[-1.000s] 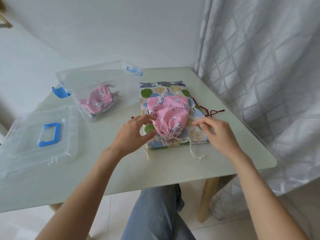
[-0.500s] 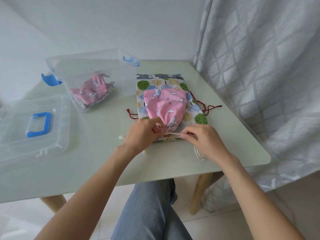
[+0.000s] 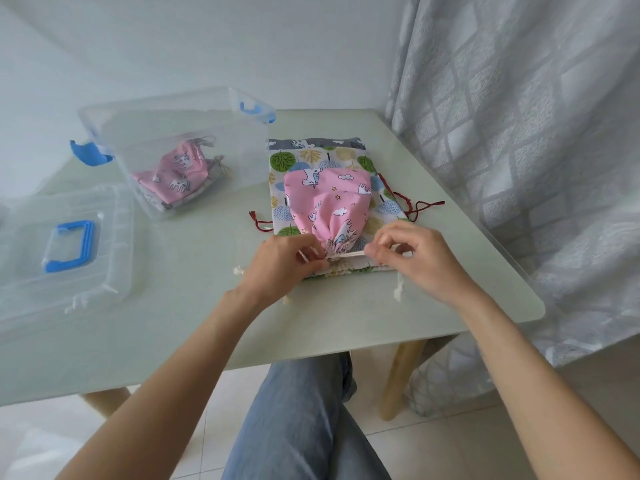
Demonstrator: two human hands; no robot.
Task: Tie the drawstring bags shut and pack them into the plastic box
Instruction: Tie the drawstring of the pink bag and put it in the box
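On the pale green table (image 3: 180, 317), a pink unicorn-print drawstring bag (image 3: 329, 206) lies on a larger flat tree-print bag (image 3: 360, 161), its gathered mouth at the near end. The left hand (image 3: 277, 263) and right hand (image 3: 420, 258) each pinch the bag's white cord (image 3: 346, 255), stretched taut between them. Far left, the clear plastic box (image 3: 180, 147) holds another pink bag (image 3: 176, 171); its lid with a blue handle (image 3: 65, 251) lies nearer

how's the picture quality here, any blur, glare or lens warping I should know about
Head view: soft, even daylight with only faint shadows; wide-angle warping bows the table edges and the curtain; both hands, left hand and right hand, look slightly soft at the pink bag; the clear plastic box and lid show mild sheen, no harsh glare.
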